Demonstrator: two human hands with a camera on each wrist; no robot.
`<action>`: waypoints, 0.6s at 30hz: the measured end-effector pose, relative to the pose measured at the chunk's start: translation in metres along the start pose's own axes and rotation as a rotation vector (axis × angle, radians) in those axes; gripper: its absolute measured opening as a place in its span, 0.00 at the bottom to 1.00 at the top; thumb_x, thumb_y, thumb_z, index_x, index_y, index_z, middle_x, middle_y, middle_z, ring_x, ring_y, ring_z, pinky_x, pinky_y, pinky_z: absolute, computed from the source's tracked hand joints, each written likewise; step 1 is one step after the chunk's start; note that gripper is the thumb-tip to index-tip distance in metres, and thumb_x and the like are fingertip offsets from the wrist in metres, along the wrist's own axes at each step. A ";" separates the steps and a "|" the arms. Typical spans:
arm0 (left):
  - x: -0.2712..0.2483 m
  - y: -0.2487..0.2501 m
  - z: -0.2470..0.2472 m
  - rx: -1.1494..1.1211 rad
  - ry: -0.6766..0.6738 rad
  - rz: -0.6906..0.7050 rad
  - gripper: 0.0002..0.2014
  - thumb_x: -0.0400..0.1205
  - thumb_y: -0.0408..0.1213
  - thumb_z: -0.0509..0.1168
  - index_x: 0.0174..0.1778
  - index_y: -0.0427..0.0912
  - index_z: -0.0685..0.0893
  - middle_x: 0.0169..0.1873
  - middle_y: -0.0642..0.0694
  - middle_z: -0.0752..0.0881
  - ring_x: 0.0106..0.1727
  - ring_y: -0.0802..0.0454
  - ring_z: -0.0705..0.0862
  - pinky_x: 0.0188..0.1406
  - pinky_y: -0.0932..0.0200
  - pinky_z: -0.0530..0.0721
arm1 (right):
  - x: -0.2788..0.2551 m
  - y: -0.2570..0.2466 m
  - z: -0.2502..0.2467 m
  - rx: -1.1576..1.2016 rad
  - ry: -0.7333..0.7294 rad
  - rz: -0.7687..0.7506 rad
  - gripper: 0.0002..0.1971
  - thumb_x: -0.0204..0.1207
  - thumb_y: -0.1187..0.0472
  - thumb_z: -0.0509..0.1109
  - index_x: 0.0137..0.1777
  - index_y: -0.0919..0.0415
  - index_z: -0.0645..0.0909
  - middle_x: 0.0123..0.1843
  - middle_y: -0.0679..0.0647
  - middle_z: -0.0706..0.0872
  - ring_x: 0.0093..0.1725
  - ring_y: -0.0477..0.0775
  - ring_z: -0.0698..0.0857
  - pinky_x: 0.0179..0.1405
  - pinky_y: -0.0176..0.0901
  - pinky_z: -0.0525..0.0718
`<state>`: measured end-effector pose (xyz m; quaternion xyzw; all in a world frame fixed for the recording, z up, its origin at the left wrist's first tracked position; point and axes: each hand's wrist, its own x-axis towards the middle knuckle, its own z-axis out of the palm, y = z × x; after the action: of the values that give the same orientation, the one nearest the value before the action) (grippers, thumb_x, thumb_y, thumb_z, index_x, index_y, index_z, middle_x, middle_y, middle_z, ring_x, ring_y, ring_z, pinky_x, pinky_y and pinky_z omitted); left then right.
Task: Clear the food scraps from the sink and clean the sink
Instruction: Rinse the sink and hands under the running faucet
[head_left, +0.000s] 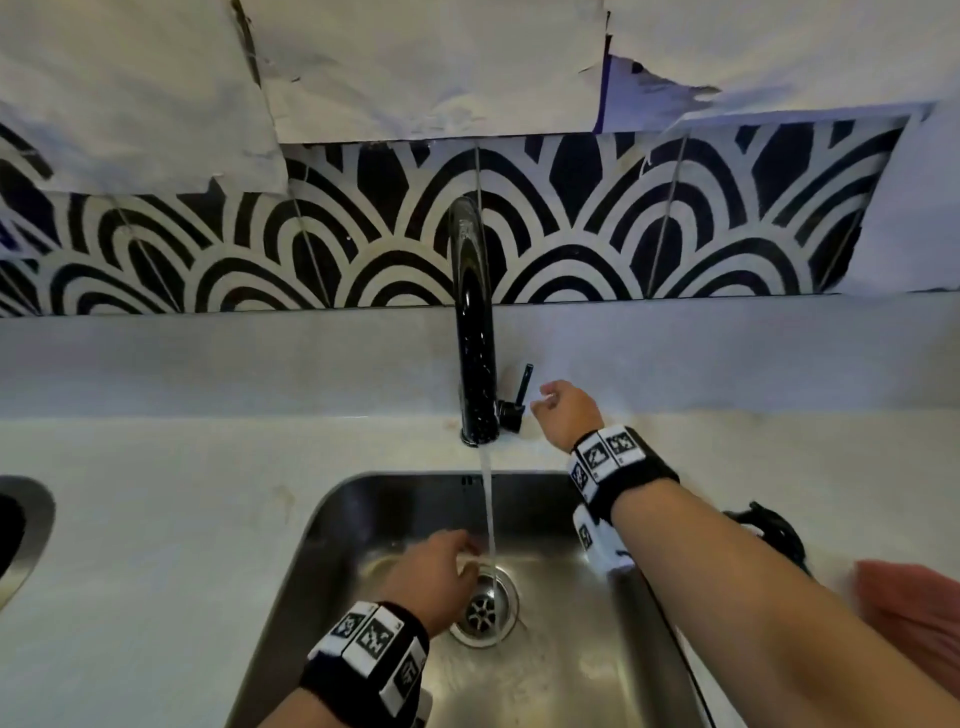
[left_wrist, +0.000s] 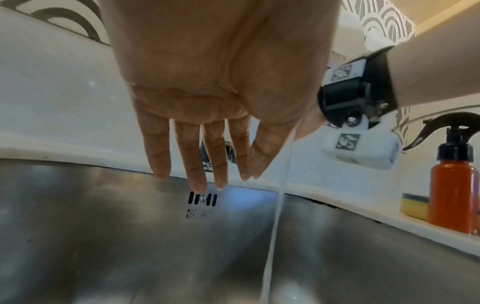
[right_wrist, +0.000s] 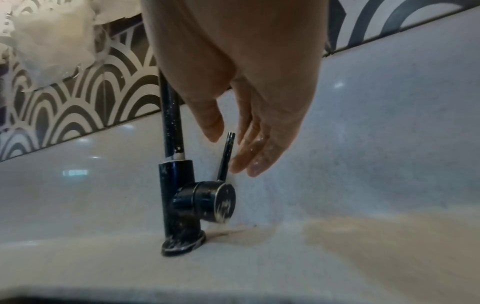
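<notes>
Head view: left hand (head_left: 434, 574) inside sink (head_left: 597, 649).

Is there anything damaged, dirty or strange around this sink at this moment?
Yes. The white covering above the patterned tiles is torn and peeling at its edges. The counter beside the tap carries a brownish stain. In the sink, water runs normally, and no scraps show.
</notes>
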<state>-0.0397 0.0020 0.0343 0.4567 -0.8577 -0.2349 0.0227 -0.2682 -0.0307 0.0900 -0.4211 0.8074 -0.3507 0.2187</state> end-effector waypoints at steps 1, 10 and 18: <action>0.003 -0.001 0.001 -0.001 -0.007 0.001 0.13 0.82 0.47 0.60 0.63 0.56 0.79 0.65 0.56 0.80 0.64 0.56 0.80 0.60 0.63 0.76 | 0.009 -0.005 0.001 0.013 -0.008 0.018 0.21 0.82 0.58 0.64 0.73 0.64 0.72 0.67 0.62 0.83 0.67 0.61 0.79 0.67 0.45 0.74; 0.033 -0.023 0.004 0.038 -0.108 -0.055 0.13 0.82 0.45 0.59 0.62 0.54 0.78 0.65 0.52 0.80 0.65 0.51 0.80 0.62 0.58 0.78 | 0.056 -0.017 0.036 -0.078 -0.023 0.009 0.10 0.82 0.59 0.62 0.52 0.65 0.81 0.49 0.61 0.83 0.51 0.60 0.82 0.44 0.41 0.72; 0.045 -0.032 0.006 0.054 -0.077 -0.059 0.15 0.81 0.43 0.59 0.63 0.53 0.79 0.67 0.50 0.80 0.67 0.50 0.79 0.62 0.60 0.75 | 0.061 -0.009 0.060 0.037 0.031 -0.014 0.05 0.82 0.62 0.56 0.50 0.57 0.73 0.51 0.59 0.84 0.54 0.67 0.84 0.58 0.57 0.84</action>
<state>-0.0426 -0.0463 0.0071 0.4727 -0.8502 -0.2297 -0.0293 -0.2585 -0.1079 0.0535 -0.4170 0.8013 -0.3733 0.2115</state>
